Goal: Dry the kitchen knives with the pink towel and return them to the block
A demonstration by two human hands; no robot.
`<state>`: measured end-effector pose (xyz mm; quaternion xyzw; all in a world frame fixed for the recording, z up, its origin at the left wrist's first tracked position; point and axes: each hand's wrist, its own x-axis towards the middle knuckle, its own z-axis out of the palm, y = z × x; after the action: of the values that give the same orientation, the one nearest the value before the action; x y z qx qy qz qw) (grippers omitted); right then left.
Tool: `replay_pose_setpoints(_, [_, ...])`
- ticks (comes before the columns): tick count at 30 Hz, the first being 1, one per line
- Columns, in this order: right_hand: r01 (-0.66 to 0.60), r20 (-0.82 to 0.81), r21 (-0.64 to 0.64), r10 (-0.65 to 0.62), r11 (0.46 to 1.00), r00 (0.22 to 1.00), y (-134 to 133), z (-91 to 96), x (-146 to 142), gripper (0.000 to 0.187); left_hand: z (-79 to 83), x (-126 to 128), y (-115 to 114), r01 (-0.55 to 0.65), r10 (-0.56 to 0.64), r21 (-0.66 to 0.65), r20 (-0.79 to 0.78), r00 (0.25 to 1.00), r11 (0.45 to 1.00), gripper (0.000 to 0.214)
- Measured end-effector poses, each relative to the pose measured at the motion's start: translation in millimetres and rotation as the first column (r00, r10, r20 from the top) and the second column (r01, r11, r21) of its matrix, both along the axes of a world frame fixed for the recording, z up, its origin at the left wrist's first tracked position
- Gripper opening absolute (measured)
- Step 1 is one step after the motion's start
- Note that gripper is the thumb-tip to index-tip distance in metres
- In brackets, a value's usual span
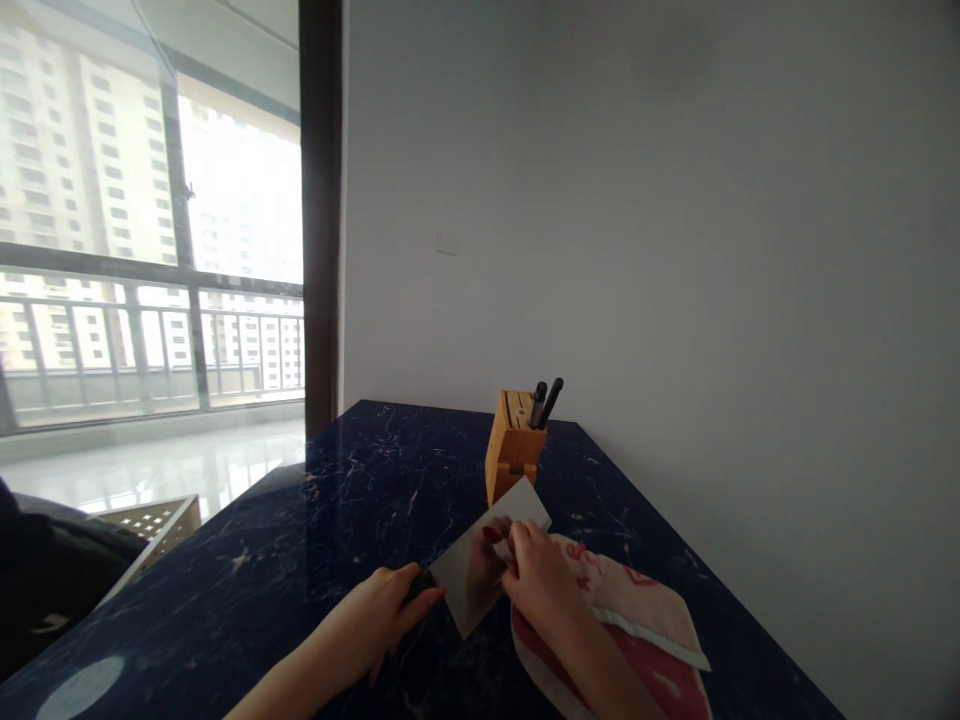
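Note:
My left hand [375,620] is closed round the dark handle of a broad cleaver [480,565], whose flat steel blade angles up toward the knife block. My right hand [544,585] presses a corner of a pink and white cloth [637,630] against the blade's right side, fingers pinched together. The cloth trails down over the dark blue marble-patterned table [315,540] under my right wrist.
A wooden knife block [512,445] with two black handles stands behind the cleaver near the white wall. A glass door and balcony rail lie to the left. A perforated crate [154,525] and dark fabric sit beyond the table's left edge.

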<state>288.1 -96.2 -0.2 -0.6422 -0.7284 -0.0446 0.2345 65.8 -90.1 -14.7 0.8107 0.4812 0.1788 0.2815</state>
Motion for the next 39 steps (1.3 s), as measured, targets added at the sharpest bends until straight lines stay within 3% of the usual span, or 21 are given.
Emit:
replay_pose_setpoints(3, [-0.104, -0.047, -0.022, 0.103, 0.994, 0.994, -3, -2.8, -7, 0.028, -0.4, -1, 2, -0.006, 0.006, -0.02, 0.028, 1.0, 1.0, 0.046])
replay_pose_setpoints(8, [-0.024, -0.049, -0.037, 0.023, 0.999, 0.999, -1, -1.2, 0, 0.026, -0.3, -3, 5, -0.011, 0.011, -0.027, 0.018, 1.0, 1.0, 0.047])
replay_pose_setpoints(13, [-0.123, -0.046, -0.078, 0.12, 0.989, 0.992, -4, -4.9, 3, 0.031, 0.8, -3, 4, -0.017, 0.017, -0.014, 0.021, 1.0, 1.0, 0.047])
replay_pose_setpoints(18, [-0.05, -0.062, -0.065, 0.046, 0.997, 0.997, -3, -3.9, 4, 0.03, 1.6, -2, 4, -0.017, 0.017, 0.007, 0.017, 1.0, 1.0, 0.046])
replay_pose_setpoints(22, [-0.094, -0.061, -0.1, 0.088, 0.99, 0.994, -5, -3.0, 2, 0.024, 0.0, -1, 3, -0.005, 0.005, -0.016, 0.017, 1.0, 1.0, 0.046])
replay_pose_setpoints(24, [-0.101, -0.061, -0.084, 0.096, 0.991, 0.994, -5, -1.9, 2, 0.023, -0.4, 0, 3, -0.006, 0.006, -0.003, 0.022, 1.0, 1.0, 0.046])
replay_pose_setpoints(30, [0.049, 0.004, -0.05, -0.049, 0.998, 0.999, 0, -0.1, 8, 0.018, 0.0, -1, 5, -0.02, 0.02, 0.012, -0.002, 1.0, 1.0, 0.046])
replay_pose_setpoints(35, [-0.041, -0.032, -0.035, 0.04, 0.999, 0.999, -2, -0.9, 1, 0.023, -1.6, -1, 6, -0.009, 0.009, -0.012, -0.005, 1.0, 1.0, 0.049])
replay_pose_setpoints(39, [0.001, -0.062, 0.048, 0.002, 0.999, 0.998, 0, 2.0, 5, 0.023, 0.0, -1, 4, -0.013, 0.013, 0.004, 0.007, 1.0, 1.0, 0.047])
